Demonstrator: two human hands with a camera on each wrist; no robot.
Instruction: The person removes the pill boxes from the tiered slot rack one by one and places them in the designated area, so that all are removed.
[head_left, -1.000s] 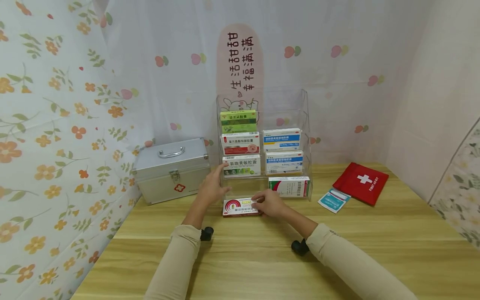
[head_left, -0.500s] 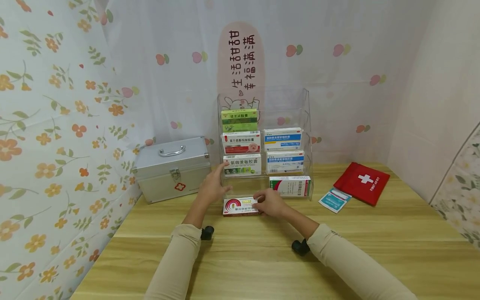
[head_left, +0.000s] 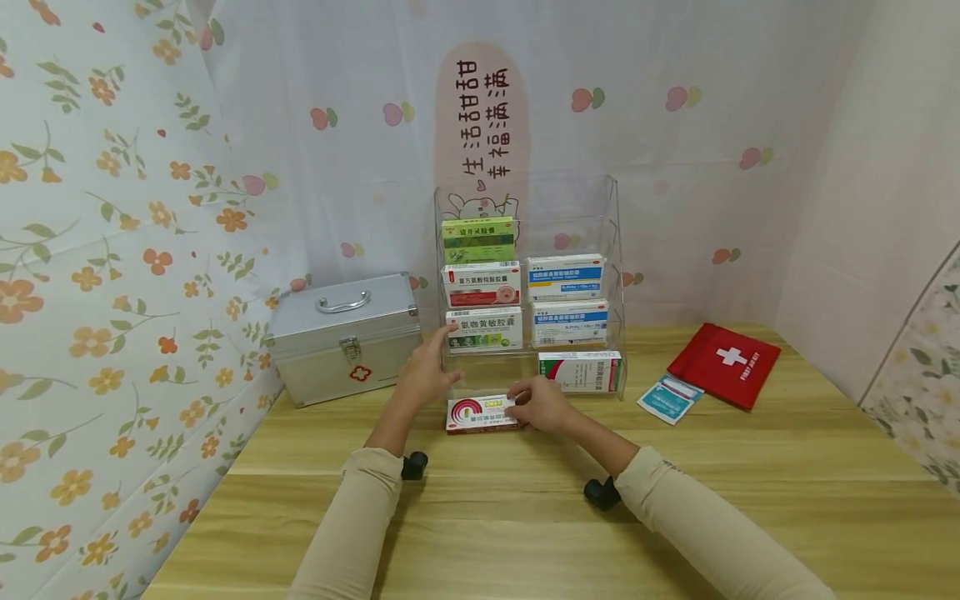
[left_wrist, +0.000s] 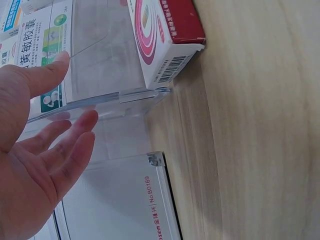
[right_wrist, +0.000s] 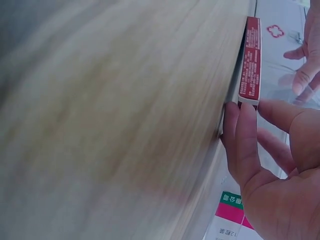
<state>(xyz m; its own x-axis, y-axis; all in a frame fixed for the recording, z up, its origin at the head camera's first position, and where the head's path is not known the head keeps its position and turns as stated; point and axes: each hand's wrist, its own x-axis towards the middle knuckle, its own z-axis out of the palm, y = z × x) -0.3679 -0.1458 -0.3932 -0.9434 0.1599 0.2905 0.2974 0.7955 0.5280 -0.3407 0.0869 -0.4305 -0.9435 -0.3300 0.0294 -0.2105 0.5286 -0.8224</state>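
Observation:
In the head view, a clear tiered rack (head_left: 613,250) holds several medicine boxes. My right hand (head_left: 545,406) pinches the right end of a white and red medicine box (head_left: 474,414) low at the rack's front left; its red edge (right_wrist: 251,60) faces the right wrist camera. Whether that box touches the table cannot be told. At the rack's left side is my left hand (head_left: 426,371), its thumb in front of the side panel and its loosely bent fingers outside it. A white and green medicine box (head_left: 483,331) sits just behind the thumb (left_wrist: 50,75).
An aluminium first aid case (head_left: 343,342) stands left of the rack. To the right lie a red first aid pouch (head_left: 723,367) and a teal and white packet (head_left: 669,401). Another white and green box (head_left: 588,373) sits in the lowest tier at right.

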